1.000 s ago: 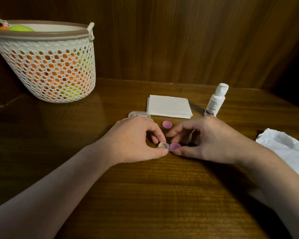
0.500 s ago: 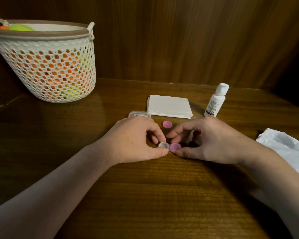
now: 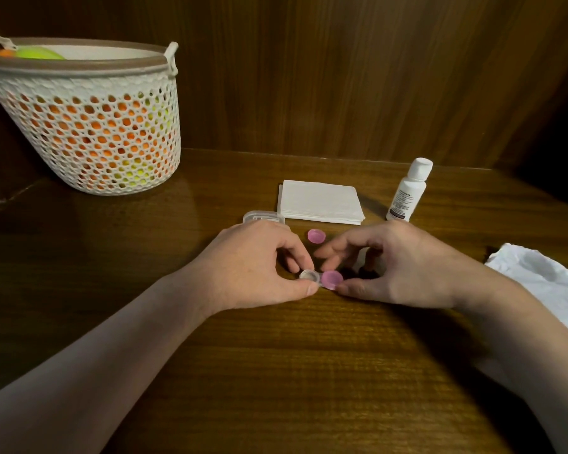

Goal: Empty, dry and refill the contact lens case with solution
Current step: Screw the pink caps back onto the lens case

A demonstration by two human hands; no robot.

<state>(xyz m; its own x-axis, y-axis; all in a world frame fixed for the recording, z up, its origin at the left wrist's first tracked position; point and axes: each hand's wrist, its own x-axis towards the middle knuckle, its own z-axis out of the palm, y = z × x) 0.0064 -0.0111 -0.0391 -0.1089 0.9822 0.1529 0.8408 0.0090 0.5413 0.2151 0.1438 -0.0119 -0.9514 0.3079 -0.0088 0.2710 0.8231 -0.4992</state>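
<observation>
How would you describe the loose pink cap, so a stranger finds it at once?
Start at the white tissue stack at the table's back. Just in front of it, beyond both hands, lies the loose pink cap. Unlike the other pink cap, it lies alone on the wood, touched by nothing.

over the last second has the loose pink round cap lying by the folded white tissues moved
No. The loose pink cap lies in the same spot just in front of the folded white tissues.
</observation>
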